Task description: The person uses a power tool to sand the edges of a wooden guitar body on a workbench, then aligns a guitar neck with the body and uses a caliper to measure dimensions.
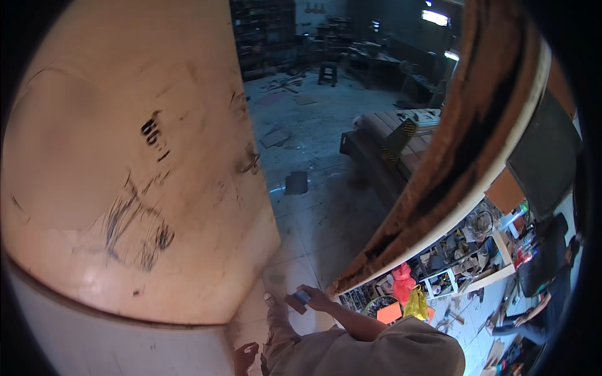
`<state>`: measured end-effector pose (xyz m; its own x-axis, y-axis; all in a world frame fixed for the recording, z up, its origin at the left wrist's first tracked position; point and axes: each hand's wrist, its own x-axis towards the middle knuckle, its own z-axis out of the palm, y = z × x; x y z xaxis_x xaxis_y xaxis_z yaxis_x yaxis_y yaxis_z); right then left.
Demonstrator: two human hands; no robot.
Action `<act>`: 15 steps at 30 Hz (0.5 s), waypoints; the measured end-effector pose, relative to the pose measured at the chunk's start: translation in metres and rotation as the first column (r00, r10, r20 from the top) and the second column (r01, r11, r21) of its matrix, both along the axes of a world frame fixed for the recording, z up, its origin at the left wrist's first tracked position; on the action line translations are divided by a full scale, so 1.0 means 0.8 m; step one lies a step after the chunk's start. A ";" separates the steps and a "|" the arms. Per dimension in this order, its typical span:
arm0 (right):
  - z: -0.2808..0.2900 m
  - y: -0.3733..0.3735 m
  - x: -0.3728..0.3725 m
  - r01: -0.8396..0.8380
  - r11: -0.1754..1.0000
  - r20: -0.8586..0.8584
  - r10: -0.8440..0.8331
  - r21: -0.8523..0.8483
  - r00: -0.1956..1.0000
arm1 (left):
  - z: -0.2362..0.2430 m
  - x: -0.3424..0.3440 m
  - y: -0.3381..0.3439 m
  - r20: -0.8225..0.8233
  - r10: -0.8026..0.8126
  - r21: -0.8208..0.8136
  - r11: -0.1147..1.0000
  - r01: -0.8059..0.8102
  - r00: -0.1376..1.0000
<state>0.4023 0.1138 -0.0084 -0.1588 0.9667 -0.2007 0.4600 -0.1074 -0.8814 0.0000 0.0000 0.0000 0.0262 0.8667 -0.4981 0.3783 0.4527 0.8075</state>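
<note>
My right hand (pixel 318 299) is closed on a small rectangular block (pixel 296 302), brown with a grey-blue part. It is held low in front of me, above the tiled floor. My left hand (pixel 246 356) hangs near the lower edge with its fingers loosely bent, and no object shows in it. Close to it on the left stands a large tan board (pixel 200 250) with dark scribbles and stains. A long brown wooden piece with a pale edge (pixel 433 194) slants up on the right, its low end just beside my right hand.
Open shelving (pixel 467 260) full of tools and odds and ends is at the right, with a red bag (pixel 403 282) and a yellow bag (pixel 415 304). Another person (pixel 533 313) is at the far right. Beyond are stacked boards (pixel 392 135), a stool (pixel 327 74) and scraps on the floor.
</note>
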 end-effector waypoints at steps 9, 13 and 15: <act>-0.018 0.213 0.114 0.363 0.908 -0.138 -0.341 0.210 0.930 | 0.084 0.160 0.450 -0.241 -0.568 0.080 0.797 0.599 0.787; -0.016 0.242 0.145 0.668 0.731 -0.526 -0.626 -0.139 0.576 | 0.132 0.257 0.574 -0.174 -0.712 0.100 0.674 0.732 0.680; -0.024 0.280 0.191 0.751 0.659 -0.304 -0.706 0.048 0.639 | 0.161 0.313 0.621 -0.129 -0.737 0.122 0.652 0.749 0.663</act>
